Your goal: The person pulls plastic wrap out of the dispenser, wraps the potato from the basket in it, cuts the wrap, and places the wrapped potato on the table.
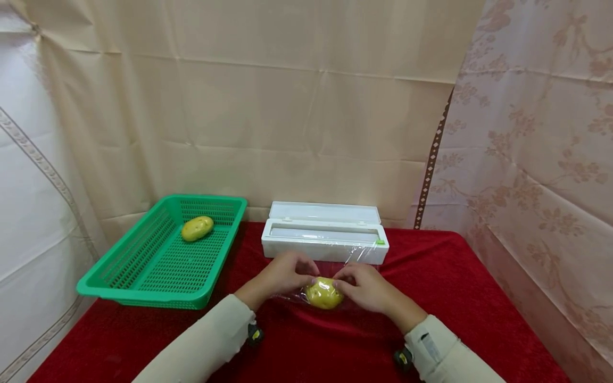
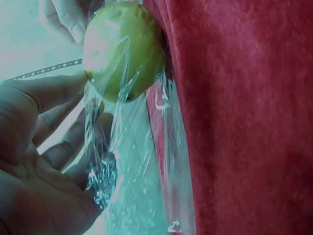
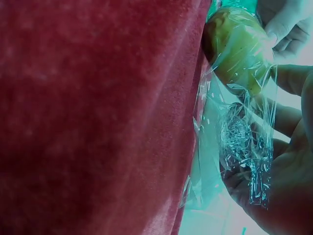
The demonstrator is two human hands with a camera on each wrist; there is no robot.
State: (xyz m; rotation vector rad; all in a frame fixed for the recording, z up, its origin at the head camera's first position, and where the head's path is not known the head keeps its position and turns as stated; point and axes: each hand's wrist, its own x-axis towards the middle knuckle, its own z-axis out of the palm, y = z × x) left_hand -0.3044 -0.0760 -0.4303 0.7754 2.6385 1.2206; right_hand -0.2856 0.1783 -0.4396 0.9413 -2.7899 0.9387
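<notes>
A yellow potato [image 1: 324, 293] rests on the red cloth between my two hands, covered in shiny clear plastic wrap [image 2: 128, 161]. My left hand [image 1: 287, 274] pinches the wrap at the potato's left side, its thumb tip right at the skin. From the other side, my right hand [image 1: 366, 286] pinches the film, with its thumb and bent forefinger by the potato. In both wrist views loose, crumpled film hangs out past the potato beside the fingers. Just behind the hands stands a white wrap dispenser [image 1: 325, 250], its lid [image 1: 325, 211] raised; film trails from near its right end.
At the left, a green plastic basket [image 1: 205, 292] holds another potato [image 1: 197, 229] near its back. A green slider [image 1: 380, 242] sits at the dispenser's right end. Red velvet cloth [image 1: 460, 298] covers the table, and beige curtains [image 1: 297, 117] hang behind it.
</notes>
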